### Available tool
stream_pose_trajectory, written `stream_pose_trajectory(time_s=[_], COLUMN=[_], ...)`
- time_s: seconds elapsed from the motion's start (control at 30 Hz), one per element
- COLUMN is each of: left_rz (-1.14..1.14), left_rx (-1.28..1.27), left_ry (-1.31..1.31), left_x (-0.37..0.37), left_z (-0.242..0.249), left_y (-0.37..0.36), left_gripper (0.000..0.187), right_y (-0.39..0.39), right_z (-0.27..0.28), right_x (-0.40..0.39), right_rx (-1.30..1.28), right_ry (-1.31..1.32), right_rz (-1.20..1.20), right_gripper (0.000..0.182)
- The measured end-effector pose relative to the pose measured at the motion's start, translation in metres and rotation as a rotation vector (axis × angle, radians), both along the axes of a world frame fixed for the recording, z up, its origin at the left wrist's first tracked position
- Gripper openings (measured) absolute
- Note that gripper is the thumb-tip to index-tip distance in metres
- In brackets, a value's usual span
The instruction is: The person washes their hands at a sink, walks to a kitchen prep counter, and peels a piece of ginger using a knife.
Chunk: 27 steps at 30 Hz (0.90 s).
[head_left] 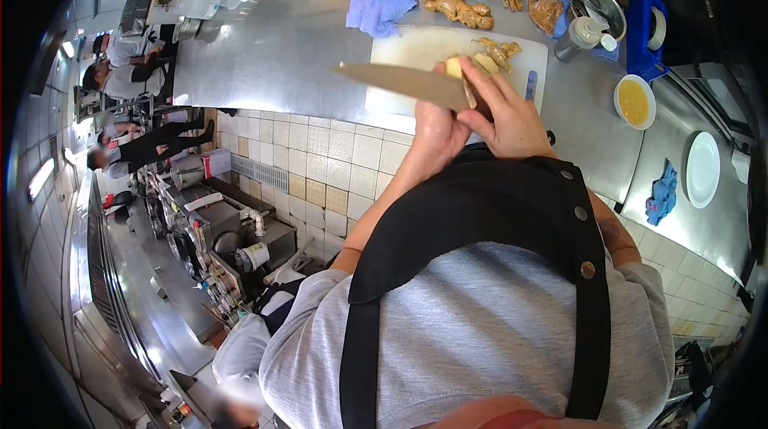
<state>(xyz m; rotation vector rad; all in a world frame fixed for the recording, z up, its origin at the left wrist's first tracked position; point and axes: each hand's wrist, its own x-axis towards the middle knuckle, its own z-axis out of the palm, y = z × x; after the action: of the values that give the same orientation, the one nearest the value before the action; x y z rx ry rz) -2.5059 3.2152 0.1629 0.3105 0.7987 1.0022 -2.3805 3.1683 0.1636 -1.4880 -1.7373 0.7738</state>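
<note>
While the left hand (436, 129) is clenched around the handle of a knife (400, 81), whose long blade points toward the left of the frame, the right hand (512, 117) pinches a small pale piece of ginger (456, 67) between thumb and fingertips. Both hands are raised just in front of the apron, at the centre of the frame, and the ginger sits right at the heel of the blade. I cannot tell whether the edge is touching it.

Above the hands lies a white cutting board (416, 49) on a steel counter (280, 53). A few brownish scraps (500, 49) lie on its upper right part. That, and the pale colour of the piece in hand, suggest the skin is largely off this piece. A knobbly whole ginger root (460, 9) rests just above the board, with its skin still on as far as I can see, so most of the peeling looks to be left. No cut slices show on the board.

A crumpled blue cloth (380, 7) lies beside the root, toward the upper left. At the right of the frame are a bowl of yellow liquid (634, 101) and, further right, a white plate (702, 169). Other people stand at the upper left, well apart.
</note>
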Motion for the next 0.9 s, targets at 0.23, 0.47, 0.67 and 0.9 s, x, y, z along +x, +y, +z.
stream_pose_trajectory(time_s=[0.23,0.47,0.67,0.9], left_rz=[-0.129,-0.182,-0.140,-0.073], left_rx=[0.056,0.030,0.043,0.018], left_ry=[-0.180,-0.287,-0.121,-0.021], left_x=[-0.014,-0.017,-0.008,-0.002], left_z=[-0.019,-0.020,-0.002,0.004], left_y=[0.022,0.029,0.018,0.008], left_gripper=[0.041,0.040,0.039,0.038], right_y=[-0.006,-0.005,0.000,0.006], right_z=[0.001,0.003,-0.009,-0.010], right_x=[0.005,0.012,0.006,0.005], right_rx=[-0.019,-0.077,0.132,0.167], right_ry=[0.003,0.011,-0.023,-0.041], right_rz=[0.056,0.089,0.024,0.003], right_gripper=[0.073,0.074,0.078,0.078])
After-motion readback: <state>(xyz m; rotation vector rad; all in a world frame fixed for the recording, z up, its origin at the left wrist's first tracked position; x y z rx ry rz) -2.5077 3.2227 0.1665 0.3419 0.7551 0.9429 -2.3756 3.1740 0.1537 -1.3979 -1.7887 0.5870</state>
